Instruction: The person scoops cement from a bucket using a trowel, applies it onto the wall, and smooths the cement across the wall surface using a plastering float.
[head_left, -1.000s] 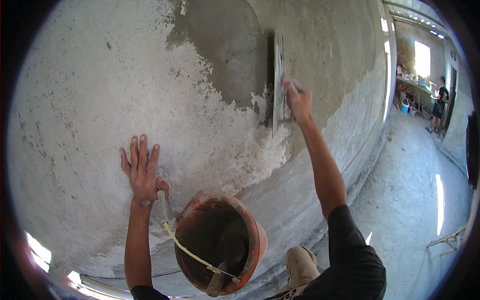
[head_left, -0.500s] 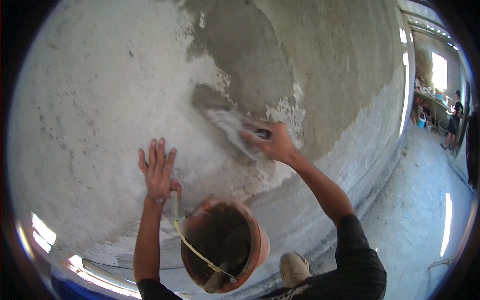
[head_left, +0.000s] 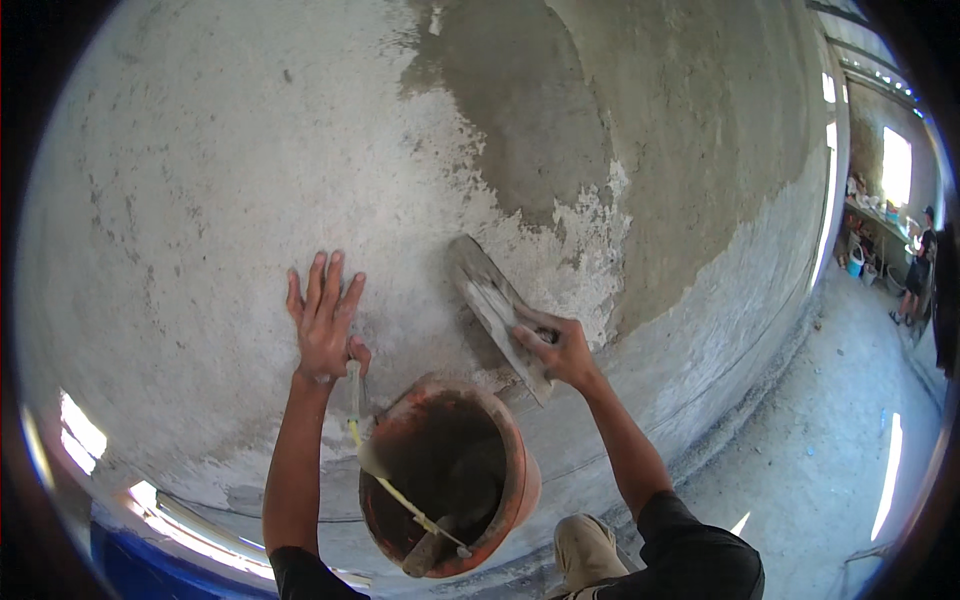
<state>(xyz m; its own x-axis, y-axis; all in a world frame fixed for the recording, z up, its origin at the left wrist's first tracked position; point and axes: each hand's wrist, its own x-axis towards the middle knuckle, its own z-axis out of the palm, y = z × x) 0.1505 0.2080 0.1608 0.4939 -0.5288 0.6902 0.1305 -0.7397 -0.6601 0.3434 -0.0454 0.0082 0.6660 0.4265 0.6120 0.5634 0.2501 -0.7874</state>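
Note:
My right hand (head_left: pixel 560 352) is wrapped round the handle of a rectangular plastering trowel (head_left: pixel 487 300). The trowel's metal blade is smeared with grey and held slanted close to the wall (head_left: pixel 220 200). My left hand (head_left: pixel 326 318) has its fingers spread flat against the wall, left of the trowel. Its bent thumb meets the upper end of a pale strap-like handle (head_left: pixel 354 400) with a yellow cord; whether it bears any weight I cannot tell. Below both hands is an orange-red bucket (head_left: pixel 522 470) with dark wet mix inside. A wooden tool handle (head_left: pixel 430 550) rests at its near rim.
Darker damp plaster (head_left: pixel 530 110) covers the wall's upper right, with a ragged edge against the pale part. My bent knee (head_left: pixel 583 548) is right of the bucket. A dusty floor (head_left: pixel 800 440) runs along the right, where another person (head_left: pixel 917 265) stands far off near a shelf.
The trowel has come down and to the right, away from the damp plaster's lower edge, with its blade tilted more edge-on. My left hand stays spread on the wall. The view has shifted slightly.

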